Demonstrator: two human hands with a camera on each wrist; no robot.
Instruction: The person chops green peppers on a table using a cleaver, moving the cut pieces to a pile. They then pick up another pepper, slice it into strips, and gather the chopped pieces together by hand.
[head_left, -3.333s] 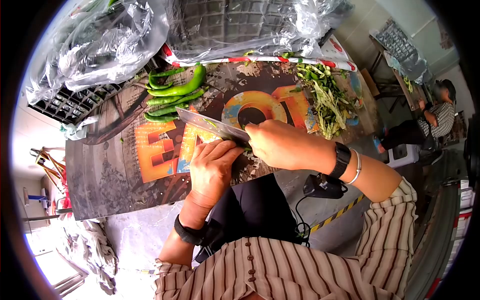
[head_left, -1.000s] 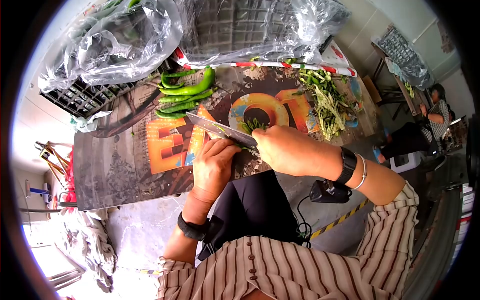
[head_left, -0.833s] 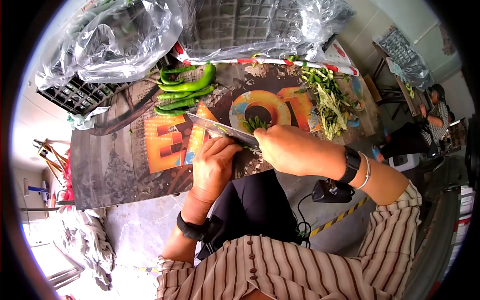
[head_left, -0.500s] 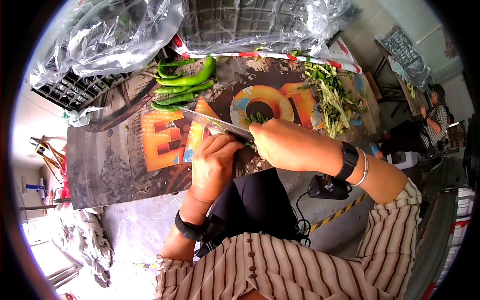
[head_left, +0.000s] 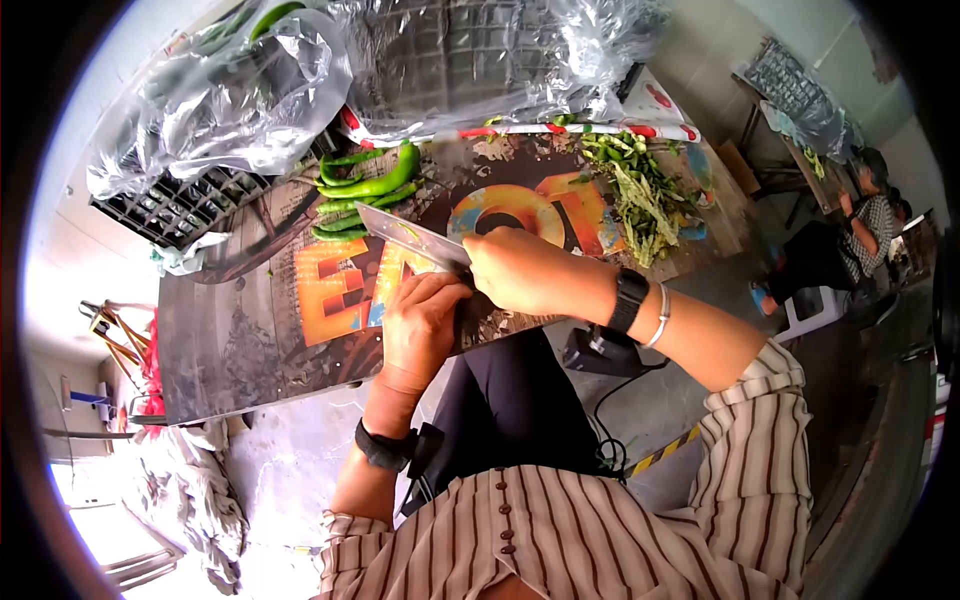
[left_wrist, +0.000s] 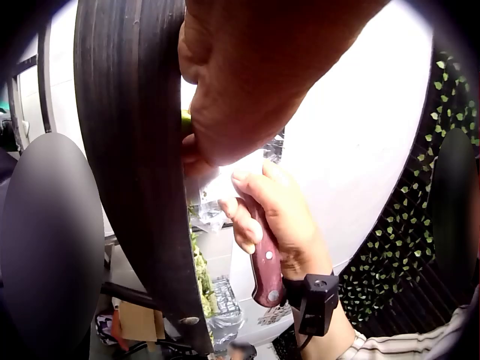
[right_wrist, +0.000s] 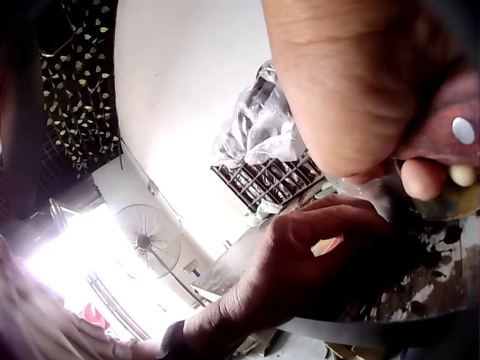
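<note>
My right hand (head_left: 515,270) grips a kitchen knife (head_left: 410,236) whose broad blade slants up and left over the table. Its dark red riveted handle (left_wrist: 266,270) shows in the left wrist view. Close below the blade, my left hand (head_left: 420,325) holds a green pepper with bent fingers at the table's near edge. Only a green bit of that pepper (left_wrist: 186,121) shows at the fingertips in the left wrist view. Several whole long green peppers (head_left: 375,186) lie beyond the blade tip. A heap of pale and green pepper scraps (head_left: 640,195) lies at the right.
The printed table (head_left: 230,345) has its near edge right at my lap. Plastic-wrapped black crates (head_left: 450,70) line its far side, with another crate (head_left: 185,205) at the far left. Another person (head_left: 865,230) sits at the right by a second table.
My right hand has drawn left, and the blade tip now overlaps the whole peppers in the head view. Cut green pieces seen beside it earlier are hidden. My left hand stays at the table edge.
</note>
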